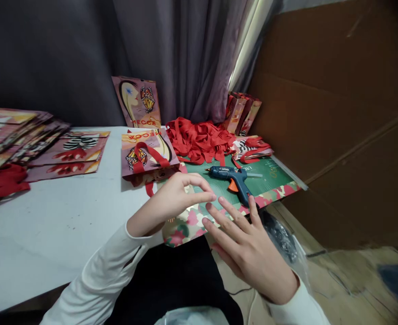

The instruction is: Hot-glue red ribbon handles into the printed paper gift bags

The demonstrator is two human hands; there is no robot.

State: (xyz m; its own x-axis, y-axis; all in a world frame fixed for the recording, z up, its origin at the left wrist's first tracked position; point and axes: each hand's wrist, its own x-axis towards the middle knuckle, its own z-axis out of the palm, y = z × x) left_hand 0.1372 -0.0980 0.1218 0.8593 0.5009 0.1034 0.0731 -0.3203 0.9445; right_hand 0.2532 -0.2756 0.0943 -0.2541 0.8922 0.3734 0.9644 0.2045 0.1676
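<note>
My left hand (181, 192) is over the patterned edge of a green sheet (269, 174), thumb and fingertip pinched together. Whatever may be between those tips is too small to make out. Just to the right, my right hand (249, 243) has its fingers spread and holds nothing. Its fingertips are close to the left ones. Beyond both hands a blue glue gun (224, 172) with an orange trigger lies on the sheet, a clear glue stick at its back. A paper gift bag (127, 168) with a red ribbon handle lies on the table behind my left hand.
A heap of red ribbon (202, 140) lies at the back, with small bags (239, 115) standing beside it. One printed bag (144, 101) leans on the curtain (83, 58). Stacked bags (19, 135) cover the left of the white table (66, 230). Brown cardboard (337, 113) stands at right.
</note>
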